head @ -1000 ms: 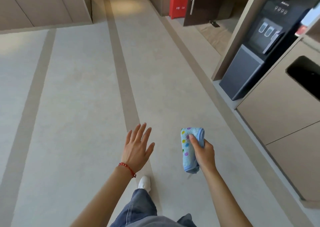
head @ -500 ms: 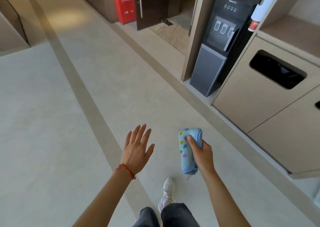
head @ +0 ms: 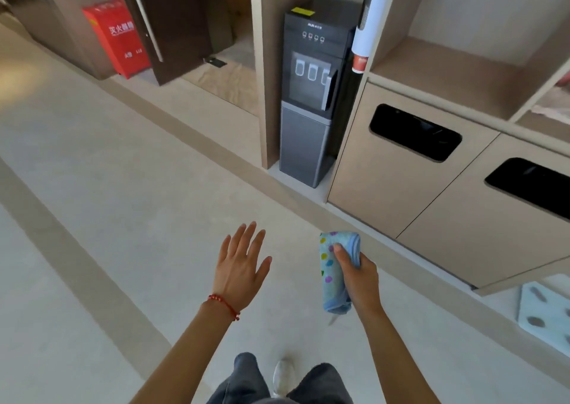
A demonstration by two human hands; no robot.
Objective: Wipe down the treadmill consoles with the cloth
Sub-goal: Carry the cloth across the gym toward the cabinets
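I see no treadmill or console anywhere from the head camera, so I judge the wiping has not begun and I am only carrying the cloth.

My right hand [head: 357,275] grips the light blue terry cloth with coloured dots [head: 334,272], which is rolled into a short bundle. The thumb lies across its front and the other fingers curl behind it, out of view. Held this way, the roll stays compact and hangs clear of the pale grey floor with its darker stripes [head: 123,193], probably so that it arrives clean.

My left hand [head: 242,266] holds nothing. Its fingers are straight and slightly spread, palm down, beside the cloth but apart from it. I read that as balance, or readiness to steady something.

Counting what is here:
- one cloth
- two hands
- one thin red bead bracelet [head: 223,305] on the left wrist
- one tall black and grey water dispenser [head: 311,95] standing in a niche
- one white tubular cup holder [head: 368,17] just beside it
- two dark rectangular slots [head: 415,132] in the beige cabinet fronts
- one red metal extinguisher box [head: 115,36] by the dark brown door [head: 172,17]

A pale blue spotted item at the lower right edge is too cropped to identify.
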